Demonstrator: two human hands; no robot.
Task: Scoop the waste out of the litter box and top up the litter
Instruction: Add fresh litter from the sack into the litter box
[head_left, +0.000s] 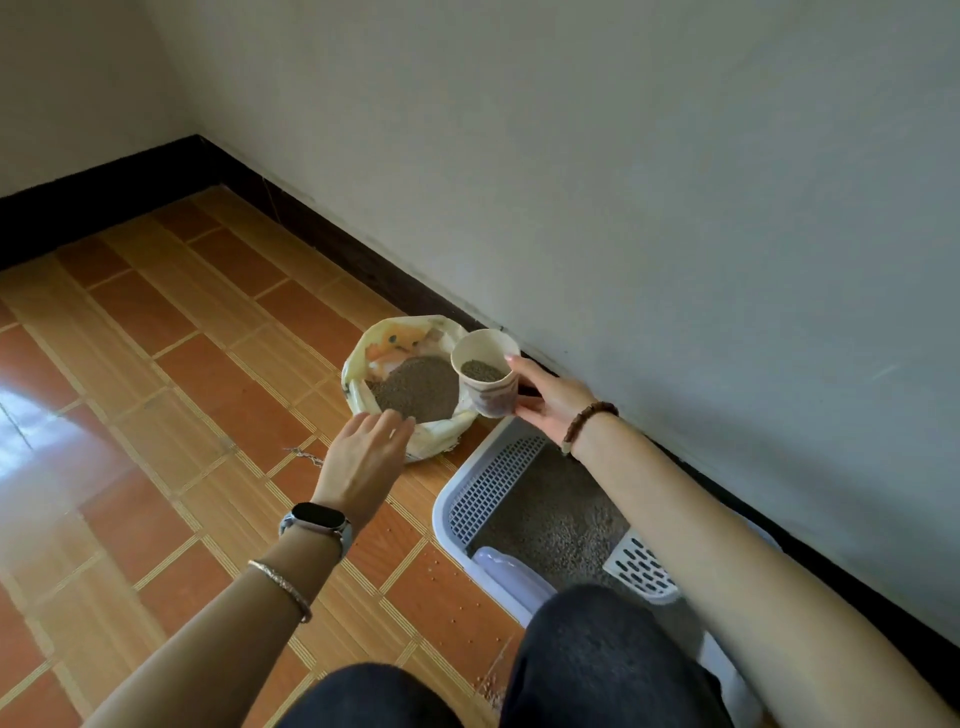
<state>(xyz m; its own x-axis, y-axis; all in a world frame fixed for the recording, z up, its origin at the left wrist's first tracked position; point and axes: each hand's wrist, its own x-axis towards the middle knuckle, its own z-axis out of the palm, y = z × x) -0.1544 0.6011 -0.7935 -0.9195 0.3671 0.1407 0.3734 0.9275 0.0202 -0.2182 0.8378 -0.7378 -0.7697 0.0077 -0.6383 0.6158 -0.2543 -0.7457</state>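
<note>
An open litter bag (363, 358) with its rim rolled down stands on the floor by the wall, grey granules inside. My right hand (545, 400) grips a paper cup (488, 384) partly filled with litter, held upright between the bag and the litter box. The white litter box (444, 512) lies below it against the wall, with a perforated grid at its far end and grey litter inside. A white slotted scoop (641, 566) rests in the box. My left hand (363, 457) hovers with relaxed fingers at the bag's near rim, holding nothing.
Orange tiled floor (182, 395) spreads to the left. A few spilled granules (447, 592) lie beside the box. A dark baseboard (363, 260) and pale wall run behind the bag and box. My knees (597, 649) are at the bottom edge, one over the box.
</note>
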